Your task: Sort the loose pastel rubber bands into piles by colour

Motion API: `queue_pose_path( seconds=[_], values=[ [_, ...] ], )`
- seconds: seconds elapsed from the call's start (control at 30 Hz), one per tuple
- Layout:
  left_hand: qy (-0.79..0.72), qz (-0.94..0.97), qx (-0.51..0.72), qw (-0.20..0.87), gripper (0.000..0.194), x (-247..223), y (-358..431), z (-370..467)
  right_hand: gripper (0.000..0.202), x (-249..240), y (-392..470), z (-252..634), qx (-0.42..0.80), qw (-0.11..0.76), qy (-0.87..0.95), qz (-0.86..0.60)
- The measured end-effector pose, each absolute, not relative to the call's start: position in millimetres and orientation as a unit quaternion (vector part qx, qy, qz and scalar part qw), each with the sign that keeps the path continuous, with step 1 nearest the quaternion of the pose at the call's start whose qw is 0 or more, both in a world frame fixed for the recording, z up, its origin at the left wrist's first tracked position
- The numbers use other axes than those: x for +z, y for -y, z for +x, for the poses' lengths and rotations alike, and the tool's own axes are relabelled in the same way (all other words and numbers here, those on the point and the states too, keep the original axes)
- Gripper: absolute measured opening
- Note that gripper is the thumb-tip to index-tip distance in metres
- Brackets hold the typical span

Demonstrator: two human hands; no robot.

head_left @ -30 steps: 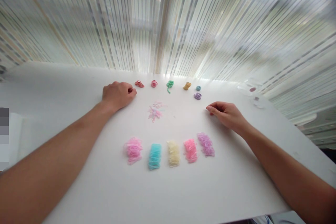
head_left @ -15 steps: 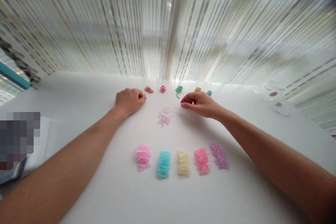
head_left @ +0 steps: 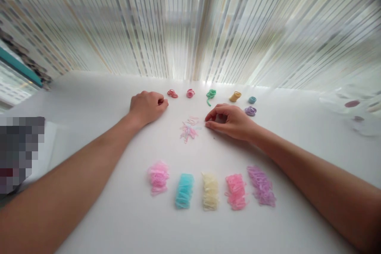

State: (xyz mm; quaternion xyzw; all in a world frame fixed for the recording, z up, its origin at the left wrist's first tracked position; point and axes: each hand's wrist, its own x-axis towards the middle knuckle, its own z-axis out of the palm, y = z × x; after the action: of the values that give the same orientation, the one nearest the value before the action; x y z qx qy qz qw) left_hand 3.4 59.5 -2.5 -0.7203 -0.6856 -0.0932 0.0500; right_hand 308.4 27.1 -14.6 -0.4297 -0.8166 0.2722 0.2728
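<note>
Small clear pink and bluish loops, apparently elastic bands [head_left: 189, 131], lie in a loose pile mid-table. My left hand [head_left: 149, 106] rests as a fist left of the pile; its palm side is hidden. Just right of the pile is my right hand [head_left: 228, 121], fingers curled, with a small gap between thumb and forefinger tips and nothing visible there. Beyond the hands sit little coiled bundles: red [head_left: 172, 94], pink [head_left: 190, 93], green [head_left: 211, 94] with a loose tail, yellow [head_left: 235, 96], blue [head_left: 252, 100] and purple [head_left: 250, 111].
Nearer me, a row of band heaps lies on the white table [head_left: 133, 222]: light pink [head_left: 158, 178], turquoise [head_left: 184, 191], cream [head_left: 210, 191], coral pink [head_left: 236, 191] and purple [head_left: 262, 185]. A striped curtain [head_left: 184, 27] hangs behind. Clear plastic [head_left: 351, 111] lies at right.
The camera view has shifted slightly. My right hand has shifted so the purple bundle, hidden before, now shows; its thumb and forefinger look slightly further apart. My left fist stays put.
</note>
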Motion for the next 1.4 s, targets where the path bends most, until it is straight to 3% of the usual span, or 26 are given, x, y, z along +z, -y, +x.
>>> queue_pose_path(
  seconds=[0.97,1.4],
  values=[
    [0.679,-0.725,-0.102,0.049,0.037,-5,-60,2,0.034,-20,-29,315,0.321,0.271,0.788,-0.451],
    [0.664,-0.737,-0.126,0.021,0.039,-9,-61,2,0.024,22,5,303,0.263,0.274,0.828,-0.412]
  ],
)
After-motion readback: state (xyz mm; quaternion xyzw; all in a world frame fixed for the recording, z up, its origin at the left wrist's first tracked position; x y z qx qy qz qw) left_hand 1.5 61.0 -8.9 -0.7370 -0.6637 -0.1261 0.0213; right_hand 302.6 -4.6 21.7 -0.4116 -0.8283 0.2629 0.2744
